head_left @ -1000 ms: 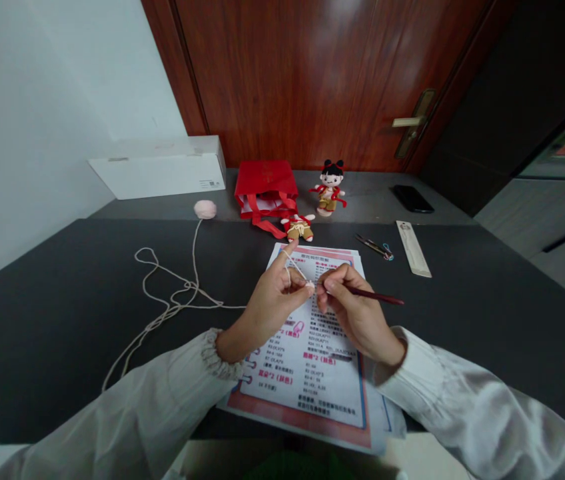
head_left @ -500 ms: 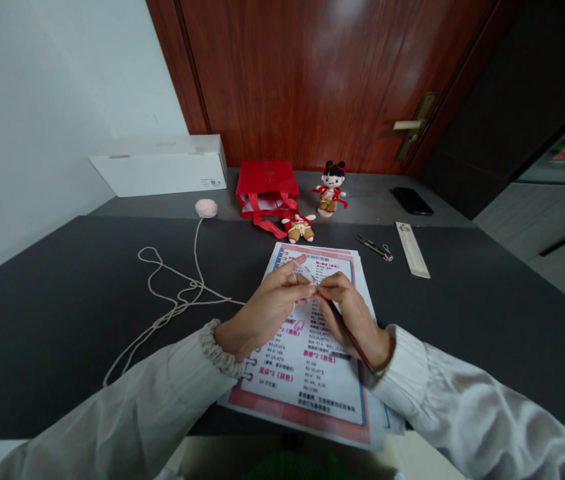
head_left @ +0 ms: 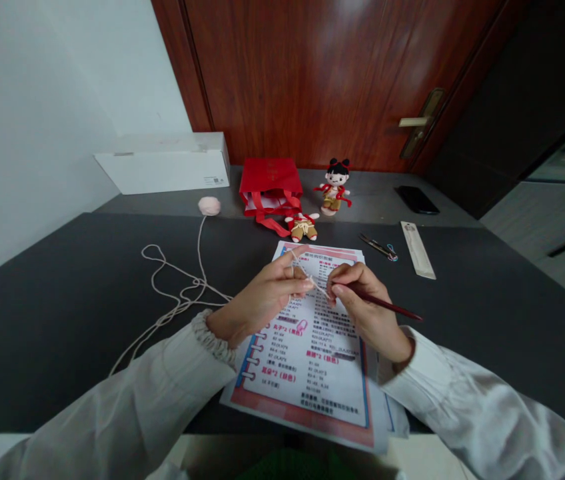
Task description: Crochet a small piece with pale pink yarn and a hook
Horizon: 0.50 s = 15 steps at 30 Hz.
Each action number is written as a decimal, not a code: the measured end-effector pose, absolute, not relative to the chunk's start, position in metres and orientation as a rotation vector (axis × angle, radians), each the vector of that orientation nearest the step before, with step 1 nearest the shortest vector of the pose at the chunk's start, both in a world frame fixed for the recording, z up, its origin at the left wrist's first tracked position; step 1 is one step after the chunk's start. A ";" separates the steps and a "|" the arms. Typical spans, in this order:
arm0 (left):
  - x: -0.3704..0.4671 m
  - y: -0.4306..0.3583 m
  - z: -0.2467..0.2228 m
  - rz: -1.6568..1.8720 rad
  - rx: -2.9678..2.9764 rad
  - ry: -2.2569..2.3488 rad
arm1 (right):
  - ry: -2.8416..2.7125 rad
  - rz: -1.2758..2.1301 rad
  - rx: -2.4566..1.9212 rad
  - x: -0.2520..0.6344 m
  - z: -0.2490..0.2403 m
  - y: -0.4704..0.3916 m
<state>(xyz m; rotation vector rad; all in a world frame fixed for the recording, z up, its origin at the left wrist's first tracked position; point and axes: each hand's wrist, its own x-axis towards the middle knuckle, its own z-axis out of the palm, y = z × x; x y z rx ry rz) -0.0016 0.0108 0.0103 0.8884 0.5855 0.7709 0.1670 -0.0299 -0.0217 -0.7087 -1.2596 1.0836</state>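
Above a printed pattern sheet (head_left: 332,393), my left hand (head_left: 267,293) pinches pale yarn, with a strand looped over its raised index finger. My right hand (head_left: 365,303) is closed on a dark red crochet hook (head_left: 392,307), its handle pointing right. A short length of yarn spans the gap between my fingertips. From the left hand the yarn (head_left: 177,307) trails in loose loops over the dark table to a pale pink ball (head_left: 209,206). Whether the hook's tip is in a loop is too small to tell.
At the back stand a white box (head_left: 162,170), a red gift bag (head_left: 271,177) and a crocheted doll (head_left: 333,187). A headless doll body (head_left: 302,227) lies before the bag. On the right are small scissors (head_left: 378,247), a white package (head_left: 417,250) and a black phone (head_left: 416,199).
My right hand has moved right, away from the left, and the hook has swung from steep to nearly level. Yarn now stretches between the hands. The view has shifted slightly.
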 end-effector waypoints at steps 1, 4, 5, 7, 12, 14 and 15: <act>-0.003 0.011 0.011 0.771 0.890 0.587 | -1.261 1.090 -0.707 0.168 -0.021 -0.029; -0.006 0.011 0.014 0.759 0.902 0.600 | -1.265 1.101 -0.708 0.171 -0.019 -0.030; -0.007 0.011 0.015 0.747 0.915 0.605 | -1.266 1.110 -0.710 0.172 -0.018 -0.030; -0.008 0.011 0.016 0.722 0.949 0.608 | -1.272 1.124 -0.711 0.174 -0.016 -0.030; -0.014 0.016 0.014 0.619 1.039 0.559 | -1.294 1.157 -0.677 0.179 -0.011 -0.029; -0.016 0.018 0.011 0.577 1.075 0.534 | -1.277 1.206 -0.646 0.179 -0.009 -0.029; -0.017 0.019 0.009 0.570 1.107 0.513 | -1.263 1.235 -0.631 0.180 -0.008 -0.029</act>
